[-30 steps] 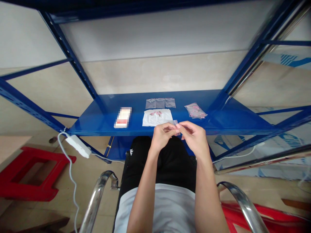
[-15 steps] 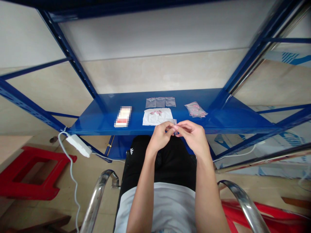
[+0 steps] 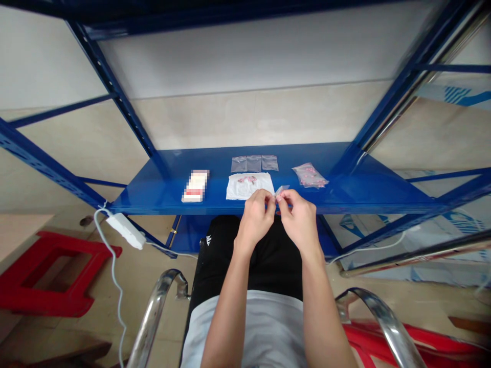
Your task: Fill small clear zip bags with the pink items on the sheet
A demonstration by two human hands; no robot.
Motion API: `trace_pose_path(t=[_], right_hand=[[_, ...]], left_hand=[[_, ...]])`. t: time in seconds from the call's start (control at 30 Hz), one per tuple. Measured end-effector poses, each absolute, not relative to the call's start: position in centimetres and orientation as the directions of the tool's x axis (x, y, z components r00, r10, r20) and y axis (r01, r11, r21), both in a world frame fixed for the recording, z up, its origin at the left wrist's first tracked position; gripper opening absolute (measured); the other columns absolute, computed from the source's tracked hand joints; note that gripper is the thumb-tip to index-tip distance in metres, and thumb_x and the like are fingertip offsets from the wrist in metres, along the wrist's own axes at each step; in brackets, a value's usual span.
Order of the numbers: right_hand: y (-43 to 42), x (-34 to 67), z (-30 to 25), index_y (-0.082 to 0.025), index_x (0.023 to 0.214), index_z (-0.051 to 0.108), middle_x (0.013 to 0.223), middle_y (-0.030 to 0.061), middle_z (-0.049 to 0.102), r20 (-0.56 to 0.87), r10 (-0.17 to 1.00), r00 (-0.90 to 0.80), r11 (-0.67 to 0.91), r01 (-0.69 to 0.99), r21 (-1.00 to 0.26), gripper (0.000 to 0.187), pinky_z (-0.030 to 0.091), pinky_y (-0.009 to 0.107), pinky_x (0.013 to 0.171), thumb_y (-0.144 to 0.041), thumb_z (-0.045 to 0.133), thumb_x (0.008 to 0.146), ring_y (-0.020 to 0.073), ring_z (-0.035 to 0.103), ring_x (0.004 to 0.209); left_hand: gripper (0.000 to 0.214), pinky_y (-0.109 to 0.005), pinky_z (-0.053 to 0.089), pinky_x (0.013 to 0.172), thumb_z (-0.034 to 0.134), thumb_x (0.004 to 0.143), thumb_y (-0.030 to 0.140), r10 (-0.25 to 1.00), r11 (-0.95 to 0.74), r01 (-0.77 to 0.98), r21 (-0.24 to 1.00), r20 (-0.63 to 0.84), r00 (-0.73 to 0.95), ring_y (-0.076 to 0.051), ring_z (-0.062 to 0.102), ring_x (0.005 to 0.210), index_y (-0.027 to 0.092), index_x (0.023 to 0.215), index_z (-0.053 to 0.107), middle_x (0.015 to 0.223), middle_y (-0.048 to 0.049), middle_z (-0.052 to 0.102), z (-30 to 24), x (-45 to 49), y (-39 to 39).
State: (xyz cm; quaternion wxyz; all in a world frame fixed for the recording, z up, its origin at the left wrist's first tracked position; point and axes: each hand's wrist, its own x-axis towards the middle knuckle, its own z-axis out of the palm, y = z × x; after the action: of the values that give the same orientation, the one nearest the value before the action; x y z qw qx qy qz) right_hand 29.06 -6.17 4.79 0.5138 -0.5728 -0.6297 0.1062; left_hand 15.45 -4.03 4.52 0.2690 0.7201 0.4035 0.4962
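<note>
Here, a flat, wrinkled, white paper-like sheet [image 3: 236, 192] lies near the front edge of a glossy blue metal shelf [image 3: 164, 199]. On the sheet's far half sits a little cluster of pink and dark-red pieces [image 3: 248, 179], too small to make out singly. Just off the sheet's near right corner, the person's two bare hands come close together at the shelf's front edge. The left hand [image 3: 258, 213], overlapping that corner in the view, is curled, its thumb and fingertips drawn narrowly together; the right hand [image 3: 299, 214], farther to the right of the sheet, is pinched in the same way. Between them they hold a small, clear plastic bag [image 3: 283, 190], part of which sticks up past the fingertips; the fingers hide the rest, so I cannot tell whether it contains anything.

Directly behind the sheet, three flat, transparent plastic bags [image 3: 253, 164] lie side by side in a row. To the right of the sheet and apart from it rests a larger see-through bag [image 3: 310, 176] with pink pieces inside. Left of the sheet lies a pale oblong object with a red band [image 3: 195, 185], its details masked by pixelation. Much farther left of the sheet, by the shelf's corner, is a white oblong power strip [image 3: 126, 231].
</note>
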Motion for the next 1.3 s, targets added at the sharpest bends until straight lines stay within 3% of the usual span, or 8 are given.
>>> trace_pose_path(t=[0.2,0.37,0.7,0.97,1.07,1.17,1.23,1.3], right_hand=[[-5.9,27.9,5.0,-0.024,0.088,0.060,0.085,0.0109,0.075,0.598,0.791,0.129,0.311,0.758,-0.574,0.016,0.051,0.036,0.074,-0.026,0.049,0.101,0.0281,0.072,0.078],[-5.9,27.1,5.1,-0.026,0.086,0.059,0.084,0.0095,0.075,0.606,0.784,0.134,0.325,0.743,-0.585,0.016,0.052,0.036,0.071,-0.029,0.051,0.099,0.0276,0.073,0.077],[-4.7,27.3,5.1,-0.027,0.083,0.054,0.078,0.0060,0.072,0.555,0.828,0.078,0.340,0.717,-0.608,0.014,0.049,0.034,0.072,-0.028,0.051,0.097,0.0260,0.071,0.075],[-4.4,27.3,7.0,-0.026,0.075,0.054,0.069,0.0013,0.066,0.479,0.869,-0.126,0.383,0.785,-0.487,0.016,0.042,0.031,0.063,-0.022,0.059,0.089,0.0212,0.062,0.062],[-3.8,27.5,6.4,-0.025,0.081,0.061,0.080,0.0036,0.071,0.500,0.861,-0.098,0.430,0.665,-0.611,0.012,0.048,0.030,0.065,-0.028,0.061,0.093,0.0216,0.068,0.073],[-2.7,28.2,4.6,-0.023,0.100,0.068,0.103,0.0099,0.076,0.467,0.866,0.177,0.357,0.435,-0.827,0.026,0.054,0.030,0.063,-0.048,0.069,0.092,0.0240,0.072,0.087],[-1.9,28.7,3.2,-0.024,0.111,0.068,0.110,0.0104,0.078,0.298,0.910,0.289,0.254,0.181,-0.950,0.044,0.058,0.031,0.062,-0.059,0.075,0.086,0.0251,0.075,0.091],[-1.4,29.2,2.2,-0.025,0.114,0.069,0.106,0.0085,0.080,0.105,0.976,0.193,0.127,-0.106,-0.986,0.052,0.062,0.033,0.065,-0.062,0.082,0.080,0.0254,0.077,0.089]], left_hand=[[0.015,-0.032,0.048,0.081,0.056,0.105,0.019,0.836,-0.534,0.409,0.740,0.535,0.122,-0.021,0.063,0.086,0.022,0.089,0.056,0.092,-0.0070,0.067,4.5,15.5,-4.3],[0.018,-0.030,0.047,0.078,0.059,0.100,0.015,0.850,-0.473,0.458,0.753,0.527,0.011,-0.020,0.063,0.080,0.023,0.085,0.052,0.083,-0.0032,0.063,4.2,14.5,-4.0],[0.027,-0.030,0.055,0.088,0.053,0.102,0.010,0.813,-0.547,0.489,0.679,0.570,0.117,-0.021,0.071,0.094,0.023,0.101,0.077,0.104,-0.0077,0.072,4.6,13.5,-4.3],[0.019,-0.032,0.060,0.082,0.076,0.090,0.012,0.895,-0.407,0.452,0.794,0.446,0.023,-0.019,0.073,0.078,0.021,0.104,0.084,0.100,-0.0083,0.079,4.7,12.1,-3.4],[0.024,-0.030,0.062,0.080,0.072,0.092,0.013,0.937,-0.333,0.275,0.902,0.350,-0.014,-0.018,0.077,0.077,0.022,0.109,0.086,0.095,-0.0058,0.082,4.8,11.9,-3.3],[0.032,-0.026,0.064,0.070,0.071,0.091,0.013,0.964,-0.256,0.102,0.961,0.262,-0.041,-0.016,0.077,0.073,0.022,0.118,0.085,0.092,-0.0037,0.082,4.7,11.9,-3.2],[0.035,-0.024,0.064,0.066,0.072,0.089,0.013,0.974,-0.224,0.013,0.975,0.224,-0.037,-0.015,0.077,0.072,0.021,0.119,0.085,0.093,-0.0032,0.081,4.6,11.8,-3.1],[0.036,-0.023,0.064,0.065,0.073,0.087,0.013,0.980,-0.200,-0.061,0.978,0.201,0.002,-0.014,0.077,0.072,0.020,0.120,0.085,0.093,-0.0031,0.081,4.6,11.6,-2.9]])
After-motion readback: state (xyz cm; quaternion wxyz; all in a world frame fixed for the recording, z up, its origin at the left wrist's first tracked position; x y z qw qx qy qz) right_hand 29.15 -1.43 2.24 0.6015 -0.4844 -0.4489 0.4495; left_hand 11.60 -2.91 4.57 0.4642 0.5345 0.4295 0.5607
